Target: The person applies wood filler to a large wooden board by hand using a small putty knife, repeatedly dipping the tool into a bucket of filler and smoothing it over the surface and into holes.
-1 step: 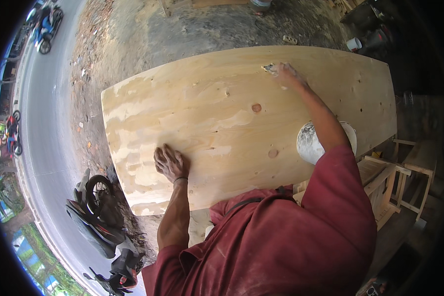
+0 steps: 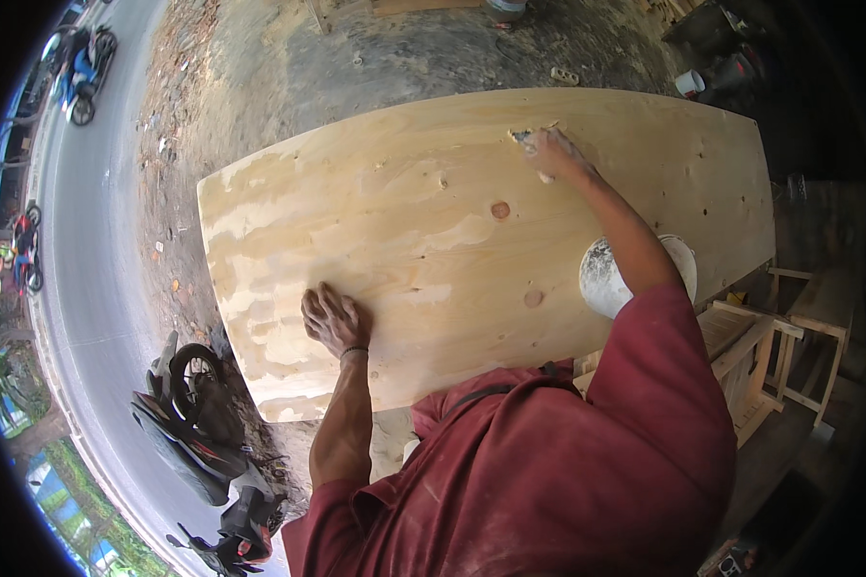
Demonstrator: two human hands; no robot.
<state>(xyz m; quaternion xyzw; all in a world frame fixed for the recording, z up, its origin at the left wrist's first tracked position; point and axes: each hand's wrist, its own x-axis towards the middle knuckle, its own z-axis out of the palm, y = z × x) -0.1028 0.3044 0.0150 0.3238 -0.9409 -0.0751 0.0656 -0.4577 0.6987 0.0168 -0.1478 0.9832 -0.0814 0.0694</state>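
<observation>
A large, light wooden board [image 2: 356,231] lies flat before me, with knots and pale filler patches, densest at its left end. My right hand [image 2: 558,156], whitened with filler, closes round a small putty knife [image 2: 522,137] near the far edge. The knife's smeared blade points left at the board; its handle is hidden in my fist. Towards the near left, my left hand [image 2: 333,321] rests on the wood, fingers stretched out and holding nothing. A white, filler-stained bucket [image 2: 603,279] sits on the board beneath my right forearm, which covers part of it.
A parked motorbike [image 2: 197,423] stands close to the board's near left corner. Wooden frames [image 2: 746,361] are at the near right. Beyond the far edge lie a white cup [image 2: 689,84] and a power strip [image 2: 565,76]. Traffic passes on the road [image 2: 91,279] at left.
My right hand and the putty knife have shifted slightly left and nearer. My left hand keeps its place on the board. A motorbike on the road has come a little closer.
</observation>
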